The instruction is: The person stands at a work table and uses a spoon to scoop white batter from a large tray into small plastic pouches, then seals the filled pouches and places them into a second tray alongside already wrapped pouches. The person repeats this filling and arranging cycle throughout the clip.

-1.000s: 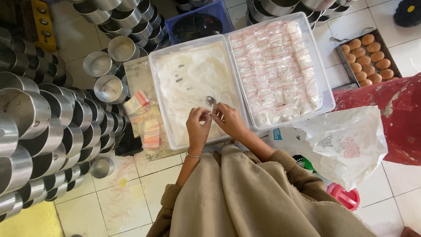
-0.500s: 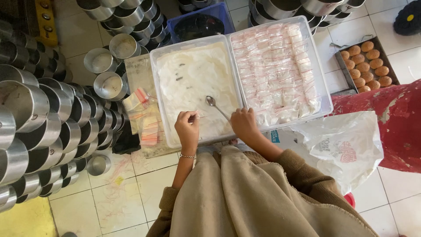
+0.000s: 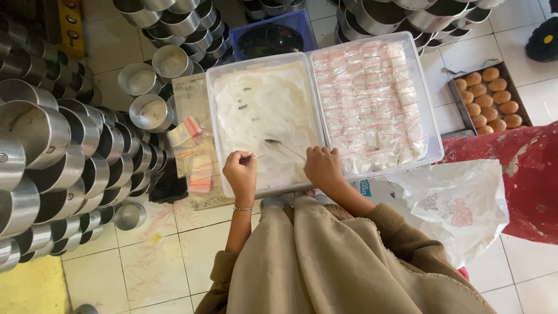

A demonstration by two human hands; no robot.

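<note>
Pointing up-left — spoon (image 3: 283, 147) bowl

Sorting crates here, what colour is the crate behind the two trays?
Blue crate, seen in the head view.

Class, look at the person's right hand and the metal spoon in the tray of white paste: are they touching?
Touching. The head view shows the right hand closed around the end of the spoon handle, with the spoon's bowl lying on the white paste in the left tray.
</note>
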